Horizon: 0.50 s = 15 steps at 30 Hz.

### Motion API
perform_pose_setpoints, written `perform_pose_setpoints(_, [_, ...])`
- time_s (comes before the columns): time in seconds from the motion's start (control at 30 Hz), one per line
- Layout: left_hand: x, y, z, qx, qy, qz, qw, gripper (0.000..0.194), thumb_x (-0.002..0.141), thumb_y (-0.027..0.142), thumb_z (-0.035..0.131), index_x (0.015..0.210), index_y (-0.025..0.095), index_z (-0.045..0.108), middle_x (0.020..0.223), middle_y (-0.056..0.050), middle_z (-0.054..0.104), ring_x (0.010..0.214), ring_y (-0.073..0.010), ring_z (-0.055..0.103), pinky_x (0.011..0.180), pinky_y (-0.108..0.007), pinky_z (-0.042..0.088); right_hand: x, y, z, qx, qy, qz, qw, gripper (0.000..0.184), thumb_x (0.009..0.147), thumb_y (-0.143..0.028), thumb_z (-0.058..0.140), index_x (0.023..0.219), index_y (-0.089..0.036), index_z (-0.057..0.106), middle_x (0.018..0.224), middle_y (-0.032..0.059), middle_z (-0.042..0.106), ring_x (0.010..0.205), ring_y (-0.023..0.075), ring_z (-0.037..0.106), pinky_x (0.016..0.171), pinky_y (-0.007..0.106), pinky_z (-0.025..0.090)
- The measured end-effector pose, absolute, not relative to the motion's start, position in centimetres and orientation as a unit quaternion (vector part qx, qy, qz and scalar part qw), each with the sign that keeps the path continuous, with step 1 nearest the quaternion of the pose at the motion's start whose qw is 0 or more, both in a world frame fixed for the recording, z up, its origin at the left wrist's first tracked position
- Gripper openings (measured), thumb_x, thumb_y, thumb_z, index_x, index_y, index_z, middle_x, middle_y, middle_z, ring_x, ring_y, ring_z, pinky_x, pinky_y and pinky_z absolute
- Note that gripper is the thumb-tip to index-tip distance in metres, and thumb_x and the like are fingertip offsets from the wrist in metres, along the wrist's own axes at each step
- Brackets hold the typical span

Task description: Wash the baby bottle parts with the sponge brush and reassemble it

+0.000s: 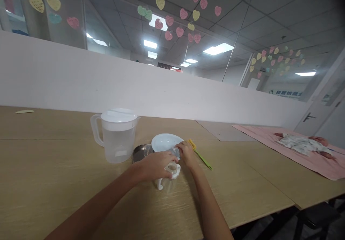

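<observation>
A clear baby bottle (pixel 168 185) with white side handles stands on the table, its mouth uncapped and facing up. My left hand (pixel 157 165) is closed around the bottle's upper part, thumb at the near left and fingers behind the neck. Just beyond, my right hand (pixel 186 153) is closed on a small translucent plastic piece (pixel 175 152); its exact kind is unclear. The left fingertips are close to this piece, and I cannot tell if they touch it. Behind the hands is a white bowl (pixel 163 139). A metal tray (pixel 138 154) holding a small clear cup (pixel 148 149) lies left of it.
A lidded, translucent pitcher (pixel 118 143) stands at the left. A green-handled brush (pixel 202 158) with a yellow head lies right of my right hand. Farther right, a baby doll (pixel 304 144) in pale clothing rests on a pink cloth (pixel 272 137). A low white wall (pixel 67 78) runs behind the table.
</observation>
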<state>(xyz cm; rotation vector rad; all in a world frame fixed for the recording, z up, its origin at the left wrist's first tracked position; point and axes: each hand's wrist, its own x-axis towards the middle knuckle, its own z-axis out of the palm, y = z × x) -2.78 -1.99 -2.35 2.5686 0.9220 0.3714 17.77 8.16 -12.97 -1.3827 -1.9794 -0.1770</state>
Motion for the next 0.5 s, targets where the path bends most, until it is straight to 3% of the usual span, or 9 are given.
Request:
perform_pose_setpoints(0.2, [-3.0, -1.4, -2.3, 0.916, 0.319, 0.125, 0.211, 0.04, 0.07, 0.024, 0.062, 0.109, 0.021, 0.059, 0.104, -0.002, 0.063, 0.09, -0.0203, 0.058, 0.077, -0.024, 0.04, 17.4, 7.8, -13.0, -0.543, -0.761, -0.04, 0.351, 0.025, 0.079, -0.011, 0.049, 0.082, -0.022, 0.071, 0.085, 0.0077, 0.067, 0.086, 0.0207, 0.056, 0.079, 0.032, 0.037])
perform_pose_setpoints(0.5, [-3.0, -1.0, -2.5, 0.916, 0.294, 0.14, 0.236, 0.039, 0.07, 0.022, 0.056, 0.108, 0.024, 0.061, 0.107, -0.002, 0.064, 0.093, -0.0206, 0.057, 0.075, -0.024, 0.041, 16.9, 8.4, -12.4, -0.46, -0.606, 0.162, 0.628, 0.02, 0.075, -0.032, 0.053, 0.082, -0.016, 0.063, 0.079, 0.0044, 0.067, 0.072, 0.016, 0.059, 0.069, 0.029, 0.047])
